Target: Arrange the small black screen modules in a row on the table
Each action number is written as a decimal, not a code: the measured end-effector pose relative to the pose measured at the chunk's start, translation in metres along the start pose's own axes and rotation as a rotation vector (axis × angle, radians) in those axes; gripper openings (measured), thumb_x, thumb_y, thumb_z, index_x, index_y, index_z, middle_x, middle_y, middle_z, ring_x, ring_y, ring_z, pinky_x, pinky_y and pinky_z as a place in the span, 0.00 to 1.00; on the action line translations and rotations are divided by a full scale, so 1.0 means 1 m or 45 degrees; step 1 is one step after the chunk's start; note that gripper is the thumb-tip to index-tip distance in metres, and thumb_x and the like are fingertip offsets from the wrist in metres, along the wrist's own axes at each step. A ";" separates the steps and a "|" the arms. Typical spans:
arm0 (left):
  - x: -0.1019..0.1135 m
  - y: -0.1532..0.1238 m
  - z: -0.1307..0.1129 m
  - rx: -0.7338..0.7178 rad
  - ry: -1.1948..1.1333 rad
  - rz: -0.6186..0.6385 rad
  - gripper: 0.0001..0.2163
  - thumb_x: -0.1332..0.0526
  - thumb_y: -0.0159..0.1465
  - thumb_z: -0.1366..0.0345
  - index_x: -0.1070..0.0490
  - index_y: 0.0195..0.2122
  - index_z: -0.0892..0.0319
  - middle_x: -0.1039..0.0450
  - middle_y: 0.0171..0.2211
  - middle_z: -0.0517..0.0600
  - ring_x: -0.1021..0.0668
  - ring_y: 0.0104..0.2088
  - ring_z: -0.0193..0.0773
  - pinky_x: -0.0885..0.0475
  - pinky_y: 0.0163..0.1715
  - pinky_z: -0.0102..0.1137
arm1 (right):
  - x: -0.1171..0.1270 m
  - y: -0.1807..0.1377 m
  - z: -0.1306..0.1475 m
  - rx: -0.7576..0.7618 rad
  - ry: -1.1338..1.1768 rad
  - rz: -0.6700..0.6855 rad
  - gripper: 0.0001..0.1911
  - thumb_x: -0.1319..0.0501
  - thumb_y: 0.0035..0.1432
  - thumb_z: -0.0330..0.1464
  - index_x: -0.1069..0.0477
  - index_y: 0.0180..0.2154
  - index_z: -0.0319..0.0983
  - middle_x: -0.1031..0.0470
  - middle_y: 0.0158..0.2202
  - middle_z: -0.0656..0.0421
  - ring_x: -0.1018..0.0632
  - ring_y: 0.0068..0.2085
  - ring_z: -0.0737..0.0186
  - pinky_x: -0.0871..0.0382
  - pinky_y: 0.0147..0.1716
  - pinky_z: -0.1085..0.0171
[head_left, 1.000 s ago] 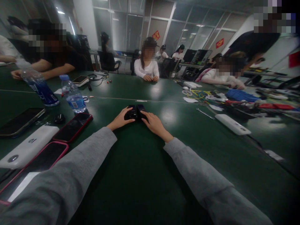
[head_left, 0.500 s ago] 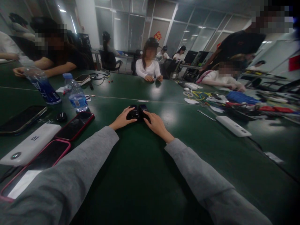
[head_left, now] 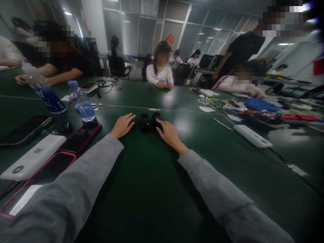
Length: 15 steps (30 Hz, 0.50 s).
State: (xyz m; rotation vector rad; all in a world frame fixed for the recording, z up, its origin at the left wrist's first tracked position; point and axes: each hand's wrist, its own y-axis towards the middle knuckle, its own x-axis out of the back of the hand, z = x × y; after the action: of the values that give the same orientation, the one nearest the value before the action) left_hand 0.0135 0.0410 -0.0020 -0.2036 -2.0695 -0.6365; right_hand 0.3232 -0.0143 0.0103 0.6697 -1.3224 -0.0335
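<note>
Two small black box-like devices stand side by side on the dark green table, a narrow gap between them. Their exact kind is too small to make out. My left hand (head_left: 123,125) is off to the left of the left black device (head_left: 145,123), fingers spread and holding nothing. On the other side, my right hand (head_left: 169,132) has its fingers and thumb on the right black device (head_left: 156,117) and covers part of its right side.
To my left lie a red-edged phone (head_left: 81,136), a white power bank (head_left: 34,157), a pink-cased phone (head_left: 50,173) and a water bottle (head_left: 84,106). Another white power bank (head_left: 252,136) with a cable and a thin metal tool (head_left: 222,124) lie right. Several people sit around.
My left hand has let go of the left black device and drawn back left. The right device has shifted slightly right with my right hand, leaving a gap. A standing person has moved left.
</note>
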 end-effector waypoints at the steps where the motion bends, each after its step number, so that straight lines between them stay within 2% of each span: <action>1: 0.001 -0.001 0.007 0.009 0.097 0.058 0.26 0.49 0.74 0.48 0.35 0.69 0.53 0.42 0.74 0.56 0.40 0.73 0.56 0.49 0.71 0.58 | -0.001 0.000 -0.001 0.004 0.000 -0.003 0.25 0.51 0.78 0.41 0.37 0.67 0.37 0.26 0.47 0.46 0.25 0.48 0.44 0.29 0.47 0.51; 5: -0.002 -0.003 0.020 0.078 0.210 0.179 0.26 0.50 0.75 0.50 0.34 0.68 0.57 0.40 0.72 0.60 0.38 0.72 0.57 0.46 0.70 0.58 | -0.002 0.000 -0.002 0.007 0.013 -0.003 0.25 0.52 0.78 0.42 0.37 0.67 0.36 0.27 0.48 0.46 0.26 0.48 0.44 0.29 0.46 0.51; 15: -0.006 -0.002 0.023 0.066 0.181 0.156 0.28 0.52 0.74 0.47 0.34 0.68 0.56 0.39 0.72 0.61 0.38 0.72 0.58 0.45 0.69 0.59 | 0.000 0.001 -0.001 -0.010 0.042 0.011 0.24 0.53 0.78 0.41 0.37 0.67 0.38 0.27 0.48 0.46 0.25 0.48 0.44 0.29 0.46 0.51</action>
State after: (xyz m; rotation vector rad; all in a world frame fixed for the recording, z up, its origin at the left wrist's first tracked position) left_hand -0.0010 0.0519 -0.0178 -0.2468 -1.9187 -0.5078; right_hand 0.3236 -0.0132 0.0107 0.6552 -1.2925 -0.0206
